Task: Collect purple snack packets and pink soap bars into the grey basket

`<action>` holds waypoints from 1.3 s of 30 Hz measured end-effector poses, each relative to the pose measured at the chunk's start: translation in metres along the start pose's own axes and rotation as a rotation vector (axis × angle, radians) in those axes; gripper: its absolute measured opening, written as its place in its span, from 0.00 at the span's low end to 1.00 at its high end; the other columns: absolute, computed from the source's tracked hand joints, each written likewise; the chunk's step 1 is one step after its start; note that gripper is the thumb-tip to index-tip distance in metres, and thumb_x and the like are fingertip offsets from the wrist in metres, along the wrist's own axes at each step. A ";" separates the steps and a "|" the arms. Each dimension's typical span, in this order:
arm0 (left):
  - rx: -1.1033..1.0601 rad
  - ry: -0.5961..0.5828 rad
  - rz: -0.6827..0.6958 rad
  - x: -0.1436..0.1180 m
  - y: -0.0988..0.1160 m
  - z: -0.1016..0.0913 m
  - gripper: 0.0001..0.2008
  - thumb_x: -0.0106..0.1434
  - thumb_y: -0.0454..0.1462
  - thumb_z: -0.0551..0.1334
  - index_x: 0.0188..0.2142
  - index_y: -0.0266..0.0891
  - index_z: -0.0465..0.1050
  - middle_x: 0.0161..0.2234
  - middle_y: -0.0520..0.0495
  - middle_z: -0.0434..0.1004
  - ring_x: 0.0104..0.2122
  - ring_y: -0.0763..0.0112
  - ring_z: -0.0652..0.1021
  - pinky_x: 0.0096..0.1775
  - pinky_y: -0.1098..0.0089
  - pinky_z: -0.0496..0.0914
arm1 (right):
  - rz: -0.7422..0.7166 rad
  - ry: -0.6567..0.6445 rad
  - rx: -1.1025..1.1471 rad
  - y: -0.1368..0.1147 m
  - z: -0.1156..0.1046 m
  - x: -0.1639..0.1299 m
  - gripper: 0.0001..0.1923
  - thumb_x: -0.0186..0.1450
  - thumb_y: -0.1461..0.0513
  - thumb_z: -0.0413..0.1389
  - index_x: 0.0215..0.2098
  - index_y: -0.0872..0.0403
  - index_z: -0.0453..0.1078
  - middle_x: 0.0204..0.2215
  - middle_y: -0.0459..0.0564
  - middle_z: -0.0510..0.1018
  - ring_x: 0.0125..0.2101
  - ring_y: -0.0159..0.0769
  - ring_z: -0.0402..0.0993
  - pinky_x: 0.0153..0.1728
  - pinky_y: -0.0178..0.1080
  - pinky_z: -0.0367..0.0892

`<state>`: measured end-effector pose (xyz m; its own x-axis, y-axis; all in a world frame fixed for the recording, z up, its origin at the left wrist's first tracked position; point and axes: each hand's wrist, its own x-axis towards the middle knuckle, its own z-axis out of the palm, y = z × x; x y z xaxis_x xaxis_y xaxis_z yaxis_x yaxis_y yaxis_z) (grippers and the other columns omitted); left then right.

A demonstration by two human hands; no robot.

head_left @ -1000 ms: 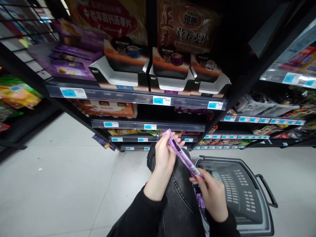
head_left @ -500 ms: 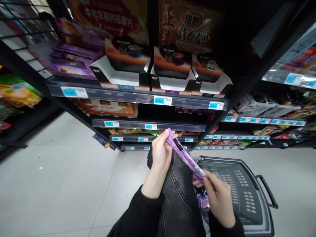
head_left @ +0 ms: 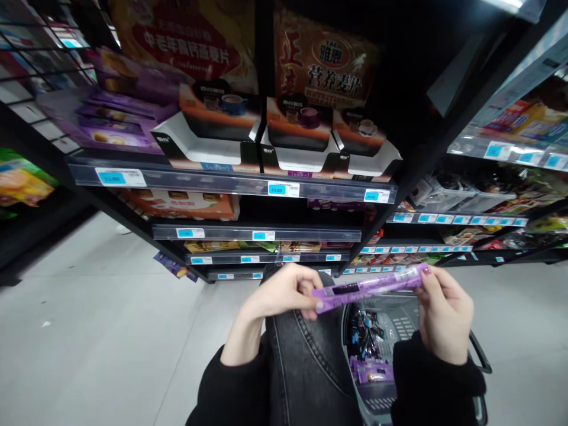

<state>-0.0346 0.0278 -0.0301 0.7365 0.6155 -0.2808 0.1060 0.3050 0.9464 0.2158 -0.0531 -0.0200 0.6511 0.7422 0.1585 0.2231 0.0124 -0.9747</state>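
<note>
A slim purple stick sachet (head_left: 373, 287) is stretched between both hands, above my knee and the basket. My left hand (head_left: 290, 290) pinches its lower left end between thumb and fingers. At the raised right end, my right hand (head_left: 444, 305) grips it with thumb against fingers. Below lies a grey shopping basket (head_left: 406, 322), partly hidden by my right sleeve. Inside it are more purple sachets (head_left: 373, 371) and several dark sachets (head_left: 366, 334).
Ahead stands a black shelf unit with price labels (head_left: 284, 189). Opened display boxes (head_left: 217, 139) and oatmeal bags (head_left: 326, 65) fill its upper level. A purple packet (head_left: 175, 267) sticks out near the floor at left. My knee in dark jeans (head_left: 306, 361) is between my arms.
The sachet has turned from slanting down rightward to slanting up rightward. My right hand has risen and moved right; my left has lowered. More of the basket's contents shows.
</note>
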 end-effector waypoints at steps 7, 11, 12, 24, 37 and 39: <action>0.117 -0.140 0.078 0.014 0.009 0.049 0.14 0.52 0.42 0.69 0.35 0.36 0.77 0.24 0.51 0.74 0.23 0.74 0.71 0.26 0.76 0.63 | -0.114 -0.548 -0.315 -0.051 0.013 0.024 0.14 0.60 0.53 0.56 0.27 0.55 0.73 0.23 0.47 0.74 0.24 0.32 0.68 0.23 0.33 0.67; -0.068 -0.124 0.019 0.021 0.004 0.063 0.11 0.51 0.42 0.69 0.30 0.35 0.77 0.22 0.51 0.72 0.22 0.74 0.70 0.26 0.75 0.65 | -0.138 -0.642 -0.382 -0.053 0.018 0.024 0.14 0.63 0.54 0.52 0.27 0.55 0.71 0.22 0.45 0.71 0.23 0.30 0.66 0.22 0.32 0.64; -0.098 -0.114 -0.003 0.022 0.003 0.064 0.10 0.51 0.41 0.69 0.29 0.36 0.77 0.22 0.51 0.72 0.22 0.74 0.70 0.25 0.75 0.65 | -0.131 -0.647 -0.384 -0.051 0.018 0.022 0.13 0.63 0.54 0.52 0.30 0.54 0.71 0.23 0.46 0.72 0.24 0.31 0.67 0.23 0.32 0.65; -0.144 0.030 -0.031 0.023 0.007 0.073 0.05 0.52 0.34 0.64 0.21 0.36 0.74 0.19 0.54 0.71 0.20 0.77 0.70 0.25 0.77 0.68 | 0.031 -0.604 0.011 -0.038 0.028 -0.001 0.17 0.55 0.65 0.58 0.42 0.53 0.65 0.31 0.47 0.76 0.30 0.32 0.76 0.31 0.32 0.73; 0.044 -0.016 -0.055 0.017 0.009 0.078 0.12 0.52 0.39 0.67 0.21 0.34 0.68 0.19 0.56 0.57 0.22 0.78 0.58 0.24 0.74 0.51 | 0.028 -0.247 -0.080 -0.037 0.036 0.001 0.08 0.51 0.60 0.59 0.22 0.57 0.68 0.12 0.39 0.63 0.12 0.22 0.54 0.12 0.27 0.51; 0.061 -0.015 -0.056 0.016 0.009 0.078 0.13 0.53 0.40 0.67 0.21 0.34 0.68 0.19 0.56 0.57 0.22 0.78 0.57 0.24 0.73 0.50 | 0.008 -0.214 -0.112 -0.036 0.036 0.004 0.09 0.52 0.59 0.59 0.21 0.57 0.68 0.12 0.39 0.62 0.13 0.22 0.53 0.12 0.28 0.50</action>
<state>0.0304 -0.0157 -0.0136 0.7383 0.5874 -0.3314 0.1870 0.2938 0.9374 0.1840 -0.0261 0.0100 0.4876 0.8670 0.1026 0.3058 -0.0595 -0.9502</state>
